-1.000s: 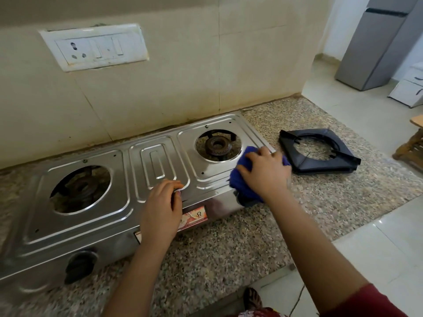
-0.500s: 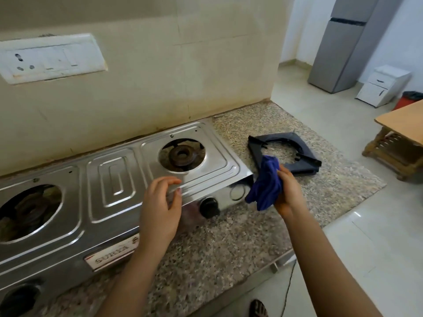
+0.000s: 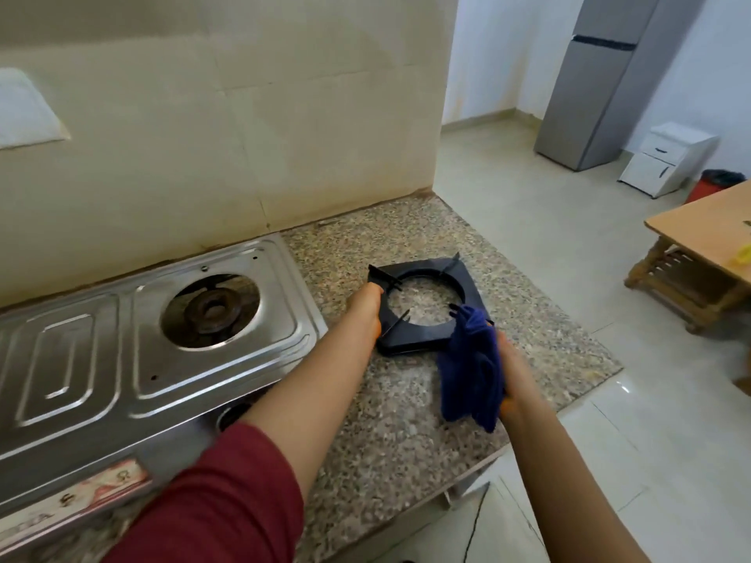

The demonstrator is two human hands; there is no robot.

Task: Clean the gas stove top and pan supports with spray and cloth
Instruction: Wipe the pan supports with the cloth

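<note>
A steel two-burner gas stove (image 3: 101, 359) stands on the granite counter (image 3: 390, 432), its right burner (image 3: 211, 308) bare. A black square pan support (image 3: 430, 302) lies on the counter to the right of the stove. My left hand (image 3: 365, 314) grips the support's left edge. My right hand (image 3: 510, 379) holds a dark blue cloth (image 3: 471, 371) that hangs over the support's near right corner. No spray bottle is in view.
A tiled wall (image 3: 244, 136) backs the counter, whose front and right edges drop to a tiled floor. Farther right stand a grey fridge (image 3: 597, 83), a small white drawer unit (image 3: 666, 160), a red bin (image 3: 707, 184) and a wooden table (image 3: 699, 253).
My left hand left the stove's front and reached right onto the pan support. My right hand carried the cloth from the stove's corner to the support. The view swung right.
</note>
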